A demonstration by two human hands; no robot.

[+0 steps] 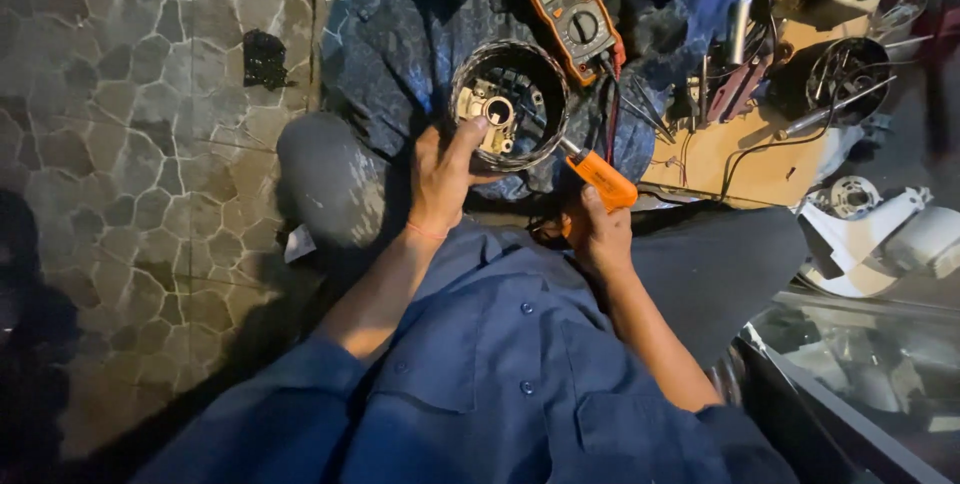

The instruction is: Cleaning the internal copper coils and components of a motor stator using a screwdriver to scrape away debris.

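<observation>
My left hand [443, 176] grips the near rim of a round open motor housing [510, 104], thumb reaching over its edge toward the pale metal parts and central bearing hole inside. My right hand [596, 229] holds an orange-handled screwdriver [600, 176], its metal tip pointing up-left at the housing's right rim. The housing rests on a dark blue cloth [400, 44] in front of my knees.
An orange multimeter [572, 6] with leads lies just behind the housing. A wooden board [760, 159] at right carries tools, wires and another round motor part [848, 74]. White fan parts [880, 229] lie at the right. Stone-pattern floor [130, 144] spreads to the left.
</observation>
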